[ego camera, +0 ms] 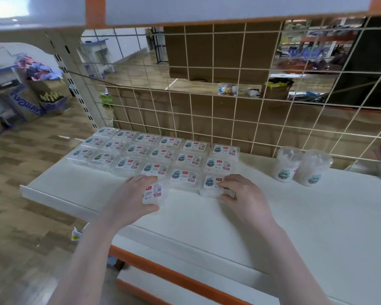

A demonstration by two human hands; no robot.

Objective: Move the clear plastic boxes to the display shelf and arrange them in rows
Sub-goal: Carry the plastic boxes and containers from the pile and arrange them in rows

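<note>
On white shelf (207, 216), left hand (130, 194) grips box (155, 192), open front edge near

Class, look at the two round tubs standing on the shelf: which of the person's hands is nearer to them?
Right. The right hand lies just left of the round tubs, on a box; the left hand is farther left.

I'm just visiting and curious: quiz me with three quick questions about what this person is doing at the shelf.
1. True or false: the left hand holds a clear plastic box.
2. What stands right of the box rows? A) two round tubs B) a bottle C) a basket
3. Fill in: behind the display shelf is a wire ____.

Key: 1 true; 2 A; 3 grid. The right hand grips the nearest box in the rightmost column.
</note>
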